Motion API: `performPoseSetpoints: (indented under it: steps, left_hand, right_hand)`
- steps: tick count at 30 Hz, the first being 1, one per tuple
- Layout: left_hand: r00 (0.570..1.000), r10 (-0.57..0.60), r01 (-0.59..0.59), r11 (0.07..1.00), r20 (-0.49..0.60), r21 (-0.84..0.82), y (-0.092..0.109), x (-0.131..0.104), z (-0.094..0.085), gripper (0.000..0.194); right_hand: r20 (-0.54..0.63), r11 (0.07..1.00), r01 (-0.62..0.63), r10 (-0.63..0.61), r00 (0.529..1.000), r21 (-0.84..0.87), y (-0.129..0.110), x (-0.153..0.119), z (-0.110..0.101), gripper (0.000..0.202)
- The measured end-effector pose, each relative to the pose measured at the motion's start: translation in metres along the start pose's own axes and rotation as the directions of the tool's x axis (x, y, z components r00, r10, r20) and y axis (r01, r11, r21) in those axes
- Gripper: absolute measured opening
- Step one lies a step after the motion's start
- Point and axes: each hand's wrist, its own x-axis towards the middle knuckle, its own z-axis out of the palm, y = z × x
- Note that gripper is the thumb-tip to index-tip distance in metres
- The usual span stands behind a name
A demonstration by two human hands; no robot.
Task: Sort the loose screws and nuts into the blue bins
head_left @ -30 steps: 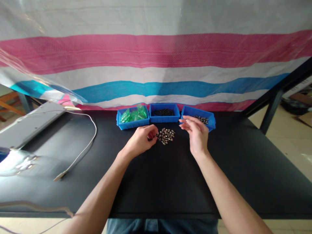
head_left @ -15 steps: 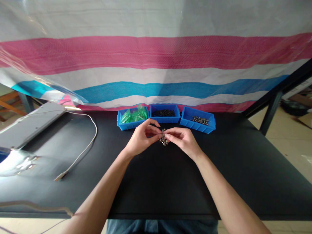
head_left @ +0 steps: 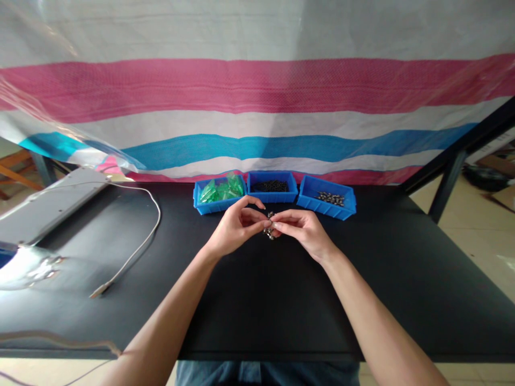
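Over the middle of the black table, my left hand (head_left: 233, 228) and my right hand (head_left: 303, 231) meet at the fingertips. Between them is a small cluster of shiny metal pieces (head_left: 269, 233), pinched by thumb and fingers from both sides. The fingers hide part of it, and its exact kind is too small to tell. Just beyond my hands stand three blue bins: one with green translucent pieces (head_left: 221, 190), one with small black parts (head_left: 271, 186), and one with small metal parts (head_left: 330, 199).
A white cable (head_left: 140, 246) curls across the left of the black table (head_left: 273, 305). At the far left lie a grey metal panel (head_left: 52, 201) and a clear plastic bag (head_left: 30, 268). A striped sheet (head_left: 249, 86) hangs behind the table; a black frame post (head_left: 446, 185) stands at right.
My fingertips have drawn slightly closer together around the metal cluster, which is now a little more covered. Nothing else has visibly moved.
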Motion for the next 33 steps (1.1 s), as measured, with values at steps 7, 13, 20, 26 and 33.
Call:
performPoseSetpoints:
  steps: [7, 13, 20, 26, 33]
  left_hand:
    - [0.981, 0.189, -0.149, 0.864, -0.036, 0.481, -0.006, 0.002, 0.000, 0.013]
    - [0.945, 0.292, -0.288, 0.516, 0.150, 0.807, -0.027, 0.003, -0.010, 0.020]
    - [0.966, 0.244, -0.197, 0.469, 0.088, 0.861, -0.028, 0.003, -0.008, 0.012]
    - [0.963, 0.265, -0.171, 0.476, 0.045, 0.863, -0.028, 0.003, -0.007, 0.023]
    - [0.928, 0.365, -0.218, 0.703, -0.080, 0.677, -0.018, 0.003, -0.001, 0.014]
  right_hand:
    - [-0.215, 0.998, 0.057, -0.047, 0.975, 0.038, 0.006, 0.006, -0.001, 0.025]
    - [-0.729, 0.921, 0.361, -0.345, 0.591, -0.143, 0.015, 0.015, -0.017, 0.038]
    - [-0.705, 0.903, 0.349, -0.417, 0.573, -0.250, 0.015, 0.015, -0.022, 0.045]
    - [-0.645, 0.913, 0.331, -0.403, 0.649, -0.238, 0.015, 0.014, -0.017, 0.036]
    - [-0.566, 0.943, 0.278, -0.331, 0.755, -0.181, 0.014, 0.012, -0.015, 0.027]
